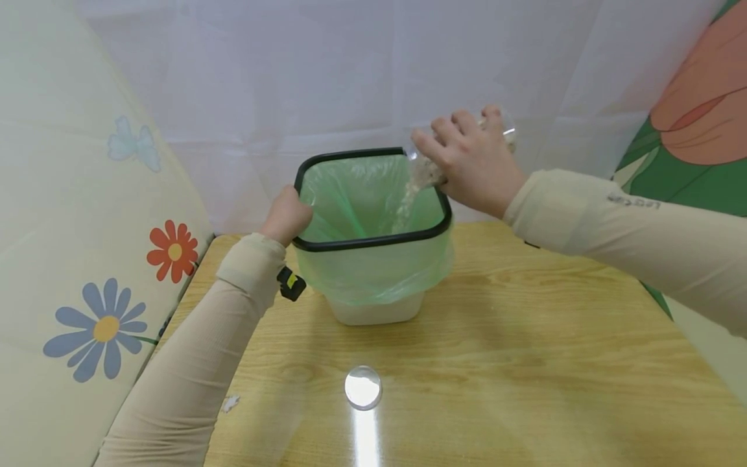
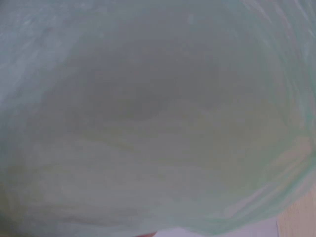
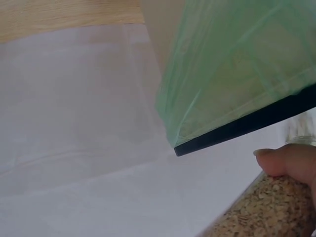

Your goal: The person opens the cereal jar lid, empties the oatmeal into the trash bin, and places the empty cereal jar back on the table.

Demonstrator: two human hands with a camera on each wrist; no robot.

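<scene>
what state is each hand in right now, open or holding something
Left hand: closed, gripping the bin by its black rim.
Right hand: closed, holding the tilted clear jar.

On my feed this looks like a small screened-off booth: a creased white cloth (image 1: 262, 78) hangs behind a yellowish wood-grain table (image 1: 537, 344), with a smooth cream panel (image 1: 52, 194) bearing printed flowers (image 1: 105, 329) at left and a pink-and-green floral mural (image 1: 709, 120) at right. Home or workplace, I can't tell.

red flower print (image 1: 175, 251) | blue flower print (image 1: 106, 329) | white backdrop (image 1: 280, 71) | wooden table (image 1: 525, 337)
</scene>
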